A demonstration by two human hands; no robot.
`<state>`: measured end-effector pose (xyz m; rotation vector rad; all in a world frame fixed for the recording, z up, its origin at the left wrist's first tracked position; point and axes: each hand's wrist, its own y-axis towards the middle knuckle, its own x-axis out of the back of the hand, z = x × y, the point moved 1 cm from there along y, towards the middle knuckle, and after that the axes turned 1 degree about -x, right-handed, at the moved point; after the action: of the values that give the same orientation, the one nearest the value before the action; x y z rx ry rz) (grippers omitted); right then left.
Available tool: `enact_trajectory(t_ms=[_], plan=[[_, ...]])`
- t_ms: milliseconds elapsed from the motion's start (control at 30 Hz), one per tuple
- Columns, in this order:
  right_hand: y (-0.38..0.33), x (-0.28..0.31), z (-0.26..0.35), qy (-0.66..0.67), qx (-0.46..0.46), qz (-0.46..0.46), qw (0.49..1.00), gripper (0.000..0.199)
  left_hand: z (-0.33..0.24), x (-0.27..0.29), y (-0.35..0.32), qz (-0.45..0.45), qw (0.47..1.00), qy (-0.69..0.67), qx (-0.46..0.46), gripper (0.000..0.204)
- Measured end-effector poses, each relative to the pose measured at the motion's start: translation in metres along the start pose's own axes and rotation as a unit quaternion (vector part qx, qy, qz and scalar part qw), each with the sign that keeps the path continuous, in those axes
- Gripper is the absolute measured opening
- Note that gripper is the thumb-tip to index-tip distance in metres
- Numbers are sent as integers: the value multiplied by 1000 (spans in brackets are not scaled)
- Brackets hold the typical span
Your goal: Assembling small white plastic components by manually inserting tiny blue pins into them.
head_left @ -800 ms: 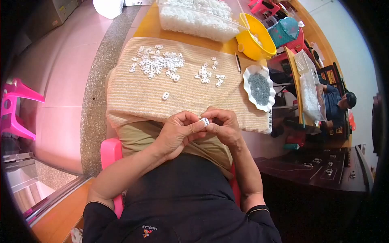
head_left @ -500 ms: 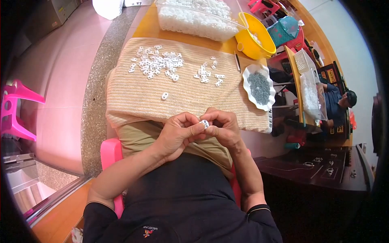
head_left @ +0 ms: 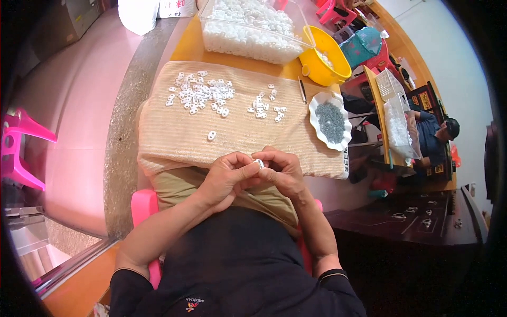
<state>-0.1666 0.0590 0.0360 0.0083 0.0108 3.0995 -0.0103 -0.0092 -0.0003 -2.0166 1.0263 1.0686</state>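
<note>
Over the lap, at the near edge of the tabletop [head_left: 185, 45]: both hands pinch one small white clip [head_left: 259, 163].
Left hand [head_left: 227, 177] closed on it, likely steadying; right hand [head_left: 285, 171] fingertips closed on the same piece, held close for fine work. Clip: tiny, white, plastic, mostly hidden. Beige towel [head_left: 174, 137] keeps the loose white pieces [head_left: 203, 95] from rolling; white dish [head_left: 317, 103] of grey bits sits at right.

Yellow bowl [head_left: 326, 63] upper centre, clear tub of white parts [head_left: 253, 29] left of it, pink stool [head_left: 21, 150] far left.
</note>
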Motion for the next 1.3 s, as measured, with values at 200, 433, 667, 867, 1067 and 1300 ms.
enact_trajectory(t_ms=[200, 433, 667, 867, 1067, 1300], plan=[[-2, 5, 3, -74, -8, 14, 997, 27, -5, -1, -2, -6, 1000, 2, 18, 8], [13, 44, 22, -110, -22, -190, 975, 24, 0, 2, -2, -30, 999, -8, 27, 10], [98, 171, 107, -213, 87, -347, 909, 29, 6, 0, -4, -37, 999, 1, 38, 13], [130, 189, 97, -265, 59, -419, 866, 28, 7, 4, 0, -52, 998, 10, 41, 7], [96, 72, 20, -283, -11, -103, 954, 21, 11, 6, -1, -42, 998, 16, 48, 7], [101, -7, -3, -406, 54, 17, 912, 21, 11, 4, -3, -52, 997, 20, 58, 11]])
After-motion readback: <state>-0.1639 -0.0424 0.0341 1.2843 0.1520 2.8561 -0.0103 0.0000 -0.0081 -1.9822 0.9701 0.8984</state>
